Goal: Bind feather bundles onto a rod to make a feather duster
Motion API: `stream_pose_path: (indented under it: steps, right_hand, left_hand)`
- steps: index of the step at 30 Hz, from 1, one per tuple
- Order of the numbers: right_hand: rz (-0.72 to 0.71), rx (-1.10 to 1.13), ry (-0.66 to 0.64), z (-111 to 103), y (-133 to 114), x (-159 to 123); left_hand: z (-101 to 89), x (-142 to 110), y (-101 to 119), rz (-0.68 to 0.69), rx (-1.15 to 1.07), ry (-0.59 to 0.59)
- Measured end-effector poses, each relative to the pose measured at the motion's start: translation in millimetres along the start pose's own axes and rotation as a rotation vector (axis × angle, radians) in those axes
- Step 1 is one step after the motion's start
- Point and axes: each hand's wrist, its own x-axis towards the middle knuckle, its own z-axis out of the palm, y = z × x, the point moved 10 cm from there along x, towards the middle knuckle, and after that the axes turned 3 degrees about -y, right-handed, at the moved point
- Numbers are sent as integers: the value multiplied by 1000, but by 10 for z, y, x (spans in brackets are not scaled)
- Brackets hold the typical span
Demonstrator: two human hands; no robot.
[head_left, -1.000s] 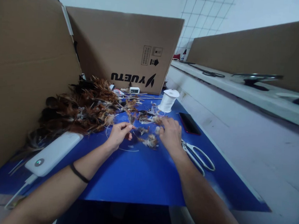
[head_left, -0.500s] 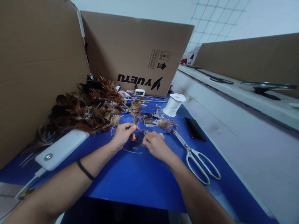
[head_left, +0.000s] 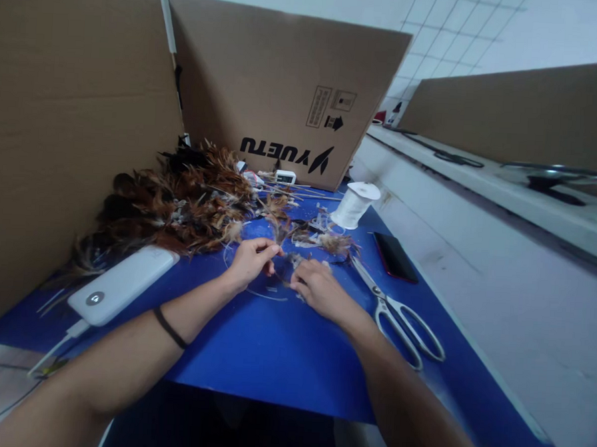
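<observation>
My left hand (head_left: 252, 264) is closed in a pinch around a brownish feather (head_left: 279, 230) that points up and away from me. Just right of it, my right hand (head_left: 316, 284) has its fingers curled by a small grey fluffy feather (head_left: 293, 258); its fingertips are partly hidden. A thin clear strand (head_left: 262, 295) curves on the blue table below the left hand. Beyond the hands lie loose feathers (head_left: 335, 243) and clear scraps. The big pile of brown and black feathers (head_left: 189, 211) is to the left.
Open-handled scissors (head_left: 398, 315) and a dark phone (head_left: 395, 257) lie at right on the blue table (head_left: 271, 362). A white spool (head_left: 354, 205) stands behind. At left is a white power bank (head_left: 122, 284) with a cable. Cardboard (head_left: 281, 69) walls off the back and left.
The camera view has shifted slightly, moving the scene a little right and up. My hands keep nearly the same places, the left still pinching the feather.
</observation>
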Motion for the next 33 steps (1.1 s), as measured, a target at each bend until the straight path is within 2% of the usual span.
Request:
stream_pose_path:
  steps: [3, 8, 13, 17, 19, 24, 30, 33]
  right_hand:
    - [-17, 55, -18, 4, -37, 4]
    - [-18, 394, -49, -118, 3, -49]
    - [93, 567, -94, -81, 161, -82]
    - [155, 808, -104, -12, 193, -85]
    - [203, 888, -103, 15, 212, -92]
    - [234, 927, -56, -36, 246, -103]
    - [317, 889, 74, -193, 426, -140]
    - [329, 874, 175, -299, 517, -152]
  left_hand:
    - [24, -1, -25, -9, 6, -24]
    - [130, -32, -24, -46, -48, -109]
    - [279, -96, -35, -128, -185, -219]
    - [434, -171, -120, -224, -228, -350]
    - [460, -190, -164, -261, -238, -365]
    - [367, -123, -144, -219, -248, -288]
    - [42, 10, -89, -132, -202, -47]
    - [-58, 36, -87, -126, -95, 8]
